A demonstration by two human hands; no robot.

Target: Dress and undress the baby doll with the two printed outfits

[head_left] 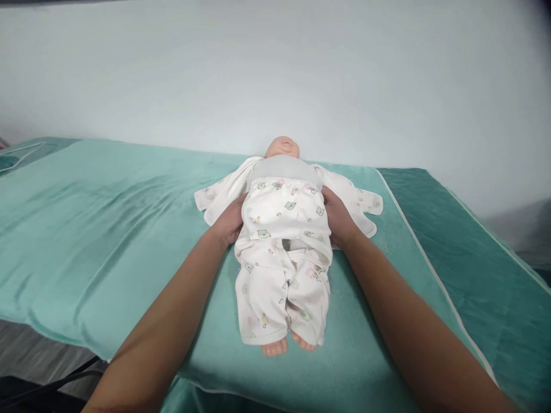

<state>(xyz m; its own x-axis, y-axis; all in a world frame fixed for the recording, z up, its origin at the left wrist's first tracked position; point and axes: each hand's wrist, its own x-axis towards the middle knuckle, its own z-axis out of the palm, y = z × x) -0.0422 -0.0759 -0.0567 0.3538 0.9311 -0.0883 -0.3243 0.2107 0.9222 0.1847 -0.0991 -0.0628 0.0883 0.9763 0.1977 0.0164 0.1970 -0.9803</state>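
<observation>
The baby doll's trousers (282, 252) were white with small green bear prints, lying on a plain teal blanket (107, 229).

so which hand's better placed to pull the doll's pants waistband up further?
Neither clearly: the left hand and right hand both grip the printed pants at the doll's hips, about symmetric. Likely both together.

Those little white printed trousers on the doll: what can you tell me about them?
The white cotton-looking baby trousers with small bear prints are on a baby doll lying face up on a teal blanket. The waistband sits high, below a grey body. The legs are rumpled, bare feet poking out. The left hand and right hand press against the waist on either side.
</observation>
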